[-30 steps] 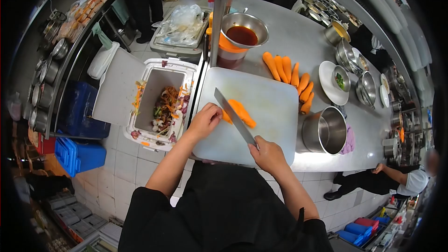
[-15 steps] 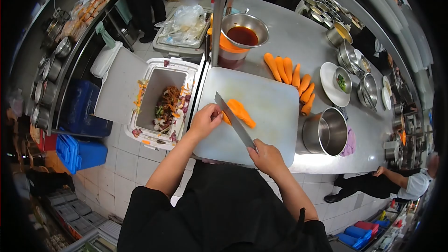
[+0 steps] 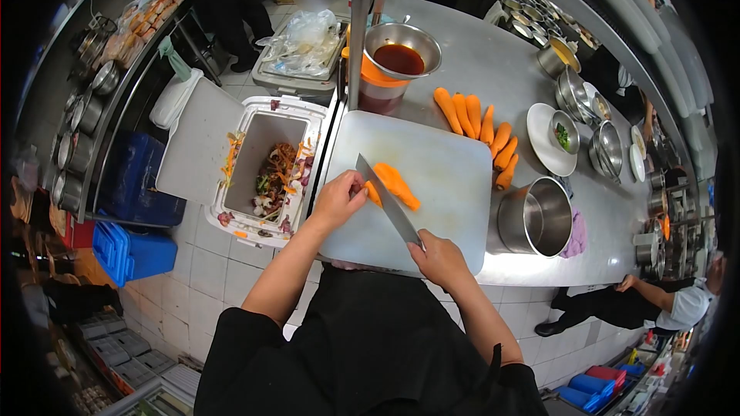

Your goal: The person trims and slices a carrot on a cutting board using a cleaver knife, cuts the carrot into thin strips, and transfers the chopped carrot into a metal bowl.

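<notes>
The handle of a kitchen knife [image 3: 391,204] is gripped in my right hand [image 3: 442,259]. Its long blade lies slantwise across the white cutting board [image 3: 455,219]. Sliced carrot [image 3: 396,185] rests against the blade's right side. On the left side, the curled fingers of my left hand [image 3: 341,199] press on a carrot piece [image 3: 374,193], which they partly hide. Several whole peeled carrots [image 3: 475,117] lie in a row at the board's upper right edge.
An open white bin [image 3: 226,219] with vegetable scraps stands left of the board. Right of it is a steel pot [image 3: 536,216]. A steel bowl of dark liquid [image 3: 400,58] sits behind, beside a metal post [image 3: 361,31]. Other people stand around the counter.
Both hands and the knife have barely moved. The view has shifted slightly. At the top left, another person's arm reaches further over the shelf.
</notes>
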`<act>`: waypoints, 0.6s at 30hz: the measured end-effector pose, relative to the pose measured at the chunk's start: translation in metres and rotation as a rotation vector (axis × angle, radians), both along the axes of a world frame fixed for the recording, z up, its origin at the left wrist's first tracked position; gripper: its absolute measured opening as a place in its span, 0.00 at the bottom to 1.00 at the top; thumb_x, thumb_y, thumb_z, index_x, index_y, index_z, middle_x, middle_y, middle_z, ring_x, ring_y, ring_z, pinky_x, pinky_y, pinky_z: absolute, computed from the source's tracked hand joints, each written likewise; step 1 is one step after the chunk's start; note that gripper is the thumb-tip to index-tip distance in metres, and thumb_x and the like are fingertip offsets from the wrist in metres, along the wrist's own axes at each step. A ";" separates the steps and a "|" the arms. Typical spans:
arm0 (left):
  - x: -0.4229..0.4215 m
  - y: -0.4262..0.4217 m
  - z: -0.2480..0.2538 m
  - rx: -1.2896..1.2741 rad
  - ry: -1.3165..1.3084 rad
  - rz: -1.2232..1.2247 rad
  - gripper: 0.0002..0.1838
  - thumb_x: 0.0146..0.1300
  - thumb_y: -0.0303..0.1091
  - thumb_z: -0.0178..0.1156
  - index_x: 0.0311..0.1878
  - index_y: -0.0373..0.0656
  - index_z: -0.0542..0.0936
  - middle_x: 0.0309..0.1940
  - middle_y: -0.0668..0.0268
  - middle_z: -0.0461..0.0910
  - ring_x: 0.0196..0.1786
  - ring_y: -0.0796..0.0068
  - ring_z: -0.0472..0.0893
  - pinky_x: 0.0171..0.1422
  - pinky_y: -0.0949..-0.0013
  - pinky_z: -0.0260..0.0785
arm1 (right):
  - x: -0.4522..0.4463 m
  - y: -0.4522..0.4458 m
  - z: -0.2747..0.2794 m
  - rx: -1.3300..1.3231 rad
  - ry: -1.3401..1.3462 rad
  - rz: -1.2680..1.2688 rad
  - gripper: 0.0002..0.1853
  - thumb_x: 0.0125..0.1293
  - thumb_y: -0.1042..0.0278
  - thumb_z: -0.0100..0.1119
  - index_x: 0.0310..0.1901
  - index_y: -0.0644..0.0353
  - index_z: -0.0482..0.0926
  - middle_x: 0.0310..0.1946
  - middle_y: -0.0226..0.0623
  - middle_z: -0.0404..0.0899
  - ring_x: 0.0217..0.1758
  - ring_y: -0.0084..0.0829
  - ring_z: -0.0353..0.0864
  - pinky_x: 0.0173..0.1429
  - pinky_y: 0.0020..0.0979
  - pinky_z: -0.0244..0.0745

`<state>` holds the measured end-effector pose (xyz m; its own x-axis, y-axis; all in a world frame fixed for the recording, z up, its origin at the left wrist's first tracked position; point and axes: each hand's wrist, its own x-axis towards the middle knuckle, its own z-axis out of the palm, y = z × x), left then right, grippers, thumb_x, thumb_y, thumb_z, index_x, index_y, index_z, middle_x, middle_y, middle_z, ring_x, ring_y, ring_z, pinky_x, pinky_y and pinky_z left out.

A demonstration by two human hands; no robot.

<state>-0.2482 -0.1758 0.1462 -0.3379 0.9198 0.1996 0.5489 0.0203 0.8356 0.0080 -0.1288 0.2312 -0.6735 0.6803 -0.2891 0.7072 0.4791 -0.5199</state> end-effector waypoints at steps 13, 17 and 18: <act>0.000 -0.001 0.008 -0.017 0.038 -0.018 0.10 0.59 0.33 0.62 0.40 0.41 0.74 0.30 0.61 0.77 0.33 0.60 0.79 0.39 0.61 0.71 | 0.000 0.000 0.034 0.052 -0.017 0.032 0.15 0.72 0.56 0.53 0.38 0.63 0.75 0.22 0.50 0.80 0.30 0.56 0.80 0.37 0.51 0.74; 0.000 -0.001 0.007 -0.008 0.044 -0.014 0.10 0.59 0.33 0.62 0.39 0.41 0.74 0.30 0.60 0.77 0.32 0.59 0.79 0.38 0.61 0.71 | 0.002 -0.001 0.033 0.069 -0.025 0.053 0.15 0.72 0.57 0.53 0.38 0.63 0.74 0.21 0.50 0.79 0.29 0.56 0.80 0.36 0.51 0.74; 0.000 -0.001 0.007 -0.010 0.050 -0.014 0.10 0.59 0.33 0.62 0.39 0.40 0.74 0.31 0.60 0.77 0.32 0.59 0.79 0.38 0.61 0.71 | 0.003 -0.002 0.032 0.070 -0.014 0.053 0.15 0.72 0.57 0.53 0.37 0.63 0.73 0.21 0.50 0.79 0.29 0.56 0.80 0.36 0.52 0.74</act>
<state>-0.2481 -0.1768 0.1531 -0.3145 0.9265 0.2067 0.5899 0.0202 0.8072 0.0107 -0.1304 0.2635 -0.7055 0.6627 -0.2513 0.6866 0.5511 -0.4742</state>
